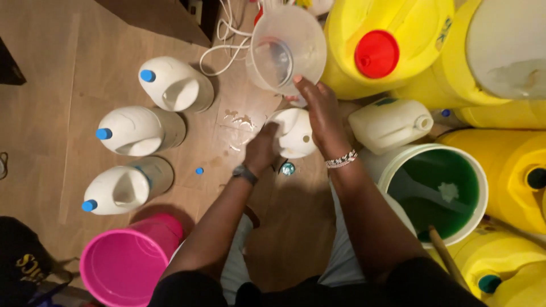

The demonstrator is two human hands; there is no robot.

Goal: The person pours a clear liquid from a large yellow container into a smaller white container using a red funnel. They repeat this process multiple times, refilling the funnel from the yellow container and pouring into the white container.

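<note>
White open jug (296, 133) steadied by the left hand (261, 149); right hand (321, 111) grips the clear funnel (284, 51). Tilted funnel could spill more onto the floor (45, 85).

Person seen from above, arms bare from the short sleeves down to the hands. Left hand (260, 149): fingers slim, no ring visible. Left wrist: a wristwatch (244, 173) with a dark strap and a small dark case, worn snug just above the hand. Right hand (322, 113): long fingers, nails short and pale. Right wrist: a beaded bracelet (341, 160) of small silver-white and dark links, lying as one narrow band across the wrist. Upper arms: black sleeves (418, 284) at the bottom edge of the view, plain and unmarked. Lower body: light grey-white trousers (347, 256), showing between and beneath the forearms.
</note>
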